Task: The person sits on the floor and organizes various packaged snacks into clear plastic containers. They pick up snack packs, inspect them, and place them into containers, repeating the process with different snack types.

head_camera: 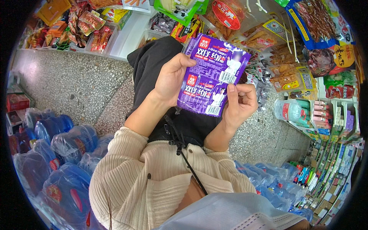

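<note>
A joined pair of purple snack packets [201, 76], with white printing and barcodes, is held up over my lap. My left hand [175, 76] grips the left side, its thumb on the front near the upper packet. On the right edge, my right hand [239, 102] pinches the packets around the seam between the two, with its other fingers curled. At least one more layer of packaging shows behind the upper left edge. Black trousers [155, 63] lie beneath the packets.
Bagged snacks [225, 17] hang and lie ahead, beside clear bins of small red packets [100, 38]. Large wrapped blue bottles [66, 189] stand at the lower left, others at the lower right. A clear plastic jar [287, 110] is by the right shelves. The floor is speckled stone [83, 77].
</note>
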